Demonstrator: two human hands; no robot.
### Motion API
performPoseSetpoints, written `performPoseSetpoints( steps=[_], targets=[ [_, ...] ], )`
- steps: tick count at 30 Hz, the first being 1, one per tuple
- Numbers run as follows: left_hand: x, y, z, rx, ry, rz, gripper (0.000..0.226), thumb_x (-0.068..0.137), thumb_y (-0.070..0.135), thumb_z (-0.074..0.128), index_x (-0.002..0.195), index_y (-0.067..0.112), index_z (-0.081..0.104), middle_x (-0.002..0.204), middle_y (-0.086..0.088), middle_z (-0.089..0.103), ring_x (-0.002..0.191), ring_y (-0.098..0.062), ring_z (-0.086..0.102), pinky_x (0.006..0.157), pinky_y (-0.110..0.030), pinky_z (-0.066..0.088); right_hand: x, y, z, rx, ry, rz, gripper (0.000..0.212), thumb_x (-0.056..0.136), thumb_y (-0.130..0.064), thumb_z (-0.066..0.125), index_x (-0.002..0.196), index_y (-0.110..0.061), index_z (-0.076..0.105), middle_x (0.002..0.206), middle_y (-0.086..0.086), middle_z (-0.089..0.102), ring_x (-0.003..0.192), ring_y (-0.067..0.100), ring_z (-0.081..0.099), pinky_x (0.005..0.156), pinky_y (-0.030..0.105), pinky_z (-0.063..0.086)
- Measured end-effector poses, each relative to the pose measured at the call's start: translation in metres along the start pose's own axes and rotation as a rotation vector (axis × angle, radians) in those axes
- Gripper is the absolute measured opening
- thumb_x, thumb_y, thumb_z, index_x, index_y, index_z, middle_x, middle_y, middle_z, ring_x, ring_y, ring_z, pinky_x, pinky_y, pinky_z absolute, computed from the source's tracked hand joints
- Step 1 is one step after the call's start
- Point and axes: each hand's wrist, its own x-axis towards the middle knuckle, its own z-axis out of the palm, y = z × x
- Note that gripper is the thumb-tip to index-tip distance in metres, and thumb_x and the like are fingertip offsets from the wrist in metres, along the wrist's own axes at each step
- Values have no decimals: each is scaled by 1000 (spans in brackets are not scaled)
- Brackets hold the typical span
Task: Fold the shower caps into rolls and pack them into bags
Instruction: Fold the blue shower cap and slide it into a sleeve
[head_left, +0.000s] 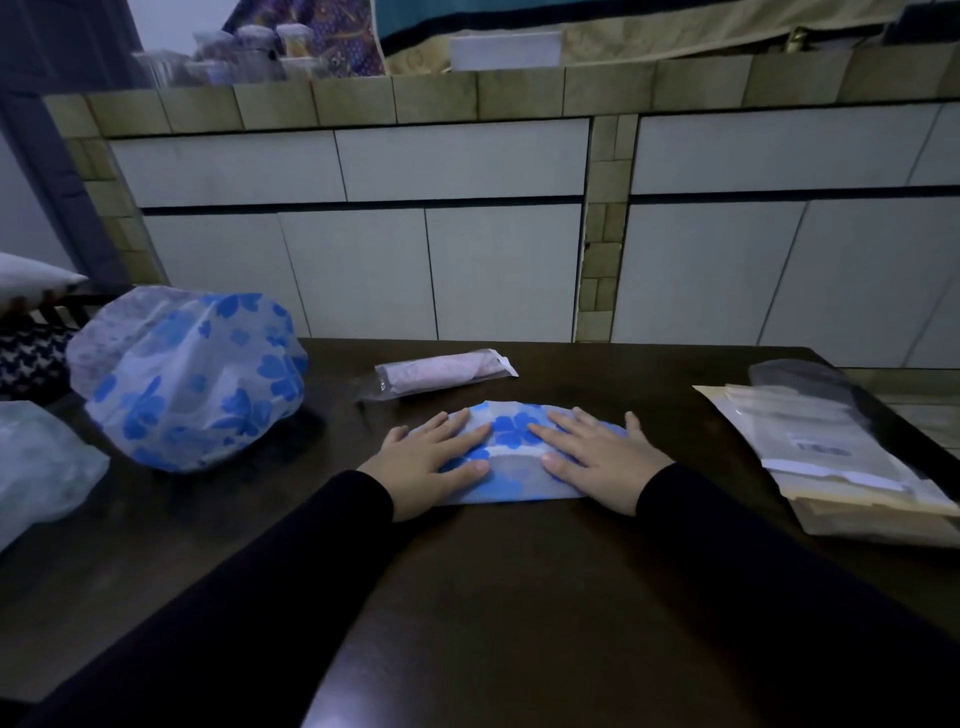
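Blue-flowered cap (511, 457) flat at frame centre, under straight, spread fingers (457, 431) of left hand (434, 462) and right hand (597, 457) | bagged roll (441, 375) just above | puffed cap (192, 374) left | bags (831, 457) right | dark worktop (493, 597)

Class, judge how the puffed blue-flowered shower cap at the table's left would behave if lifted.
The puffed shower cap is probably floppy: its thin film is creased. It is likely light, being translucent and hollow. It would probably collapse, not roll.

Dark wooden table (493, 597) up front, white cabinet doors (363, 270) behind, and some jars (249, 52) on the tiled counter (519, 93).
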Motion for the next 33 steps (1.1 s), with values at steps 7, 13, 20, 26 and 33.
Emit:
performPoseSetpoints(
  steps=[7, 13, 20, 26, 33],
  targets=[
    [-14, -8, 0, 30, -21, -15, 52, 95, 59, 19, 144, 51, 4, 158, 13, -9, 144, -7, -11, 113, -44, -7, -16, 4, -1, 131, 22, -33, 50, 101, -50, 20, 149, -43, 12, 160, -11, 1, 146, 11, -1, 116, 48, -3],
    [-20, -1, -2, 176, 81, -30, 53, 96, 55, 25, 147, 44, 11, 159, 8, -6, 146, -14, -5, 114, -49, -1, -26, 5, -6, 250, 208, 43, 47, 97, -49, 40, 142, -36, 37, 155, -7, 23, 141, 13, 24, 112, 35, 26],
    [-20, -1, -6, -25, 22, 9, 52, 94, 51, 42, 143, 48, 24, 158, 13, 8, 145, -8, 1, 116, -44, -3, -25, -3, -21, 272, 218, 246, 45, 92, -36, 58, 135, -28, 48, 128, -3, 55, 110, 12, 55, 95, 28, 46],
    [-14, -3, 0, 1, 3, -55, 65, 88, 69, 28, 146, 46, 13, 158, 13, -1, 145, -8, -3, 115, -48, -4, -16, 1, -18, 492, 315, 330, 42, 88, -27, 65, 129, -23, 56, 120, -2, 60, 102, 11, 56, 91, 27, 45],
    [-11, 11, 1, 137, 206, 36, 57, 94, 45, 43, 146, 38, 23, 158, 10, 13, 145, -11, 11, 114, -41, 10, -17, -19, -12, -45, 530, 98, 44, 96, -48, 40, 138, -34, 43, 136, -7, 47, 123, 15, 44, 102, 39, 34]
  ],
)
